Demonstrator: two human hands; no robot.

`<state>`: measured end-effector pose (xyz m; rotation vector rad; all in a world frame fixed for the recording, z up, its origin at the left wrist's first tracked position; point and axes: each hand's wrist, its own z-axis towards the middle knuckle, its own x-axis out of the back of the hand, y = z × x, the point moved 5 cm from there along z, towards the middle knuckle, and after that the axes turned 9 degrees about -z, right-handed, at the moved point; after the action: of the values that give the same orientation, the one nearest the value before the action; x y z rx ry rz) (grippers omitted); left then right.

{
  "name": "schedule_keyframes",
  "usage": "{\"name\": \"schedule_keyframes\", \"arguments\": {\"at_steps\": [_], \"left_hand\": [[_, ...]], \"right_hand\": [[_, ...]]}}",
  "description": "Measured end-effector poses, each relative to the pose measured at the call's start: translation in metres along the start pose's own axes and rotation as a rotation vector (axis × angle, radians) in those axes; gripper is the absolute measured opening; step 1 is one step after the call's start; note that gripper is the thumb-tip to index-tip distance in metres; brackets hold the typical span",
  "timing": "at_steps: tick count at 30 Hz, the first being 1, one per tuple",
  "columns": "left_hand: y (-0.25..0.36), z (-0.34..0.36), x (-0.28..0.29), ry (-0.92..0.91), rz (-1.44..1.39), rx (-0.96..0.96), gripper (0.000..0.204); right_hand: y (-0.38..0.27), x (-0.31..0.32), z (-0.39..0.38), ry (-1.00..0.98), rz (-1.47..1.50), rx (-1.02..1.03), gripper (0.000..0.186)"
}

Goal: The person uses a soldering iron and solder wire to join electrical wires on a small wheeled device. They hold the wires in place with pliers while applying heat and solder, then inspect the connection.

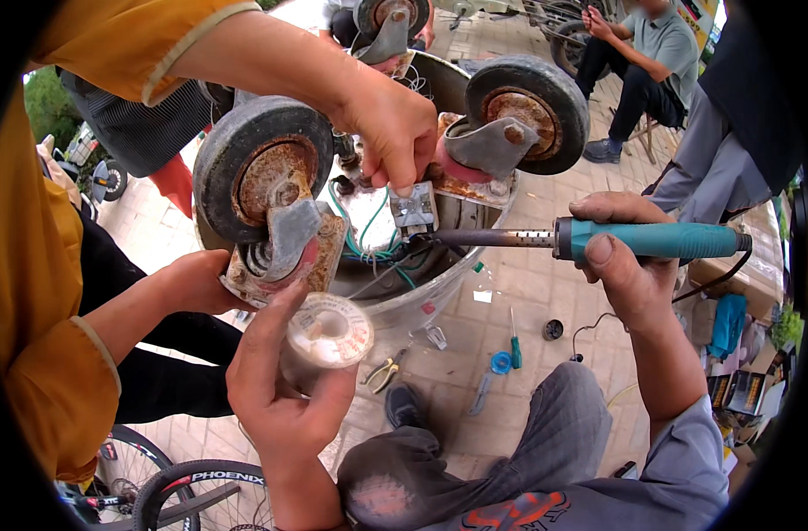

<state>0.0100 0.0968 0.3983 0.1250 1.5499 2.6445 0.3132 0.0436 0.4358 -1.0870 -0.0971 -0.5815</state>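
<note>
My right hand [629,265] grips a soldering iron [598,239] with a teal handle, its metal tip pointing left at a small grey component [413,211]. My left hand [284,389] holds a pale spool of solder wire [331,330] just below a rusty caster bracket. Another person in orange sleeves pinches the grey component from above with one hand [390,124] and steadies the left caster wheel [262,168] with the other hand [191,281]. Green wires [368,248] hang in the round metal base [439,283] between the casters.
A second rusty caster wheel [528,111] sits at the upper right of the base. On the paving lie pliers [382,373], a small screwdriver [514,341] and blue bits. A seated person [651,62] is at the back right. A bicycle tyre [200,487] is at lower left.
</note>
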Motion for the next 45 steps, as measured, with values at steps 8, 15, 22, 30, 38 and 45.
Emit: {"name": "schedule_keyframes", "arguments": {"at_steps": [8,15,22,30,38,45], "left_hand": [[-0.008,0.004,0.002,0.009,0.017,0.012,0.064],[-0.008,0.006,-0.001,0.012,-0.008,-0.056,0.063],[-0.005,0.009,-0.004,-0.017,0.031,-0.07,0.063],[-0.005,0.007,-0.006,0.019,0.054,-0.054,0.064],[-0.003,0.008,-0.01,0.026,0.028,-0.04,0.063],[-0.001,0.009,-0.01,0.037,0.008,-0.031,0.062]], "right_hand": [[0.008,-0.013,0.004,-0.022,0.032,-0.016,0.032],[0.003,-0.013,0.005,-0.029,-0.092,0.152,0.03],[0.002,-0.013,0.005,-0.021,-0.166,0.275,0.032],[0.002,-0.011,0.005,-0.046,-0.173,0.297,0.033],[-0.001,-0.014,0.005,-0.061,-0.157,0.341,0.032],[-0.005,-0.015,0.006,-0.076,-0.173,0.368,0.033]]}}
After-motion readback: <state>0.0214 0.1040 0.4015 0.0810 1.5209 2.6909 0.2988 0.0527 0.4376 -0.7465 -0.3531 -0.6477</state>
